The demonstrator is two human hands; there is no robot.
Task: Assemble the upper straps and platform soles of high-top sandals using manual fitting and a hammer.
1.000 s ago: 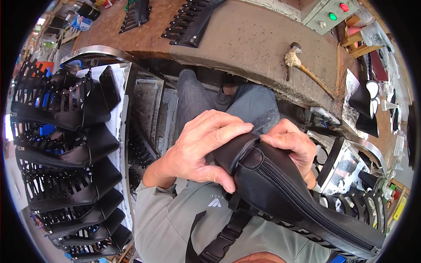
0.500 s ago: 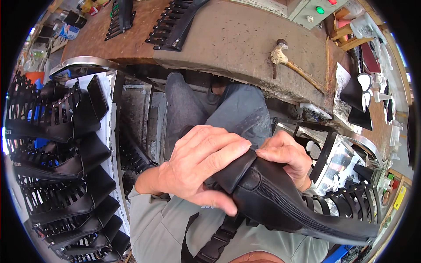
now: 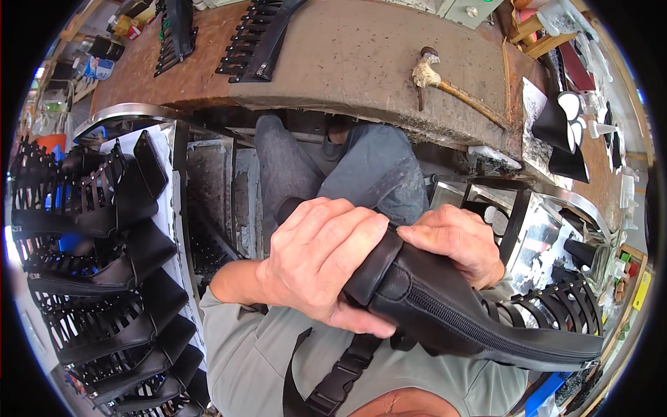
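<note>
A black leather strappy boot upper (image 3: 431, 306) lies across my lap, its long zip running toward the lower right and its cut straps fanning out at that end. My left hand (image 3: 326, 264) wraps over the folded leather at its heel end, fingers on top and thumb beneath. From the other side my right hand (image 3: 455, 243) grips the same upper, thumb pressed along the seam close to my left fingertips. A dark rounded end pokes out past my left fingers. What lies inside the leather, if anything, is hidden.
Several similar black uppers (image 3: 149, 254) are stacked on a rack at the left. Two more strappy pieces (image 3: 257, 48) lie on the brown workbench (image 3: 347, 55), with a hammer (image 3: 458, 94) at its right. Black cut pieces (image 3: 556, 132) hang over the right edge.
Both hands stay on the boot upper. My right thumb lies flatter along the seam, and the strap end has risen slightly. The whole view has shifted a little.
</note>
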